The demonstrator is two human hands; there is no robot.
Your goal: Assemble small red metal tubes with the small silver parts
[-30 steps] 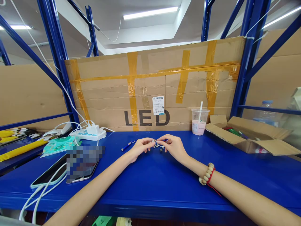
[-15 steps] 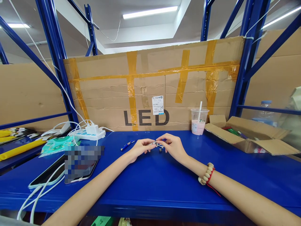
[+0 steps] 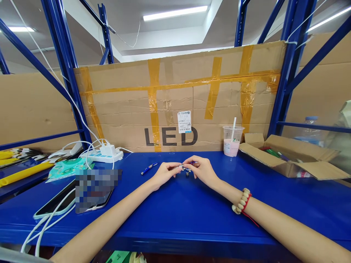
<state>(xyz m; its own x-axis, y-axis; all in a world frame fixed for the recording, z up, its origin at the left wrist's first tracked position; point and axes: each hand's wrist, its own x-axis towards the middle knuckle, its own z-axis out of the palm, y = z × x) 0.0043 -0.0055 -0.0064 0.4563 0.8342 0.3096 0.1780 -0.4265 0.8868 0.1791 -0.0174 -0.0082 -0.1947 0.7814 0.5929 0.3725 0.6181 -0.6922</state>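
We saw left hand point(image 3: 163, 172) & right hand point(image 3: 202, 170) pinching small metal part point(image 3: 183, 167) between fingertips, just above blue table point(image 3: 175, 208); blue pen point(image 3: 149, 168) lay near left hand.

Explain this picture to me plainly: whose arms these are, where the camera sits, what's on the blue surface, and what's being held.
There is no machine: a person's two bare arms, filmed by a camera worn on their head, looking forward and down. The left hand and right hand meet over the blue shelf, pinching a small metal part between them; it is too small to identify. A blue pen lies to the left, beside a power strip and a phone. To the right stand a pink drink cup and an open cardboard box.
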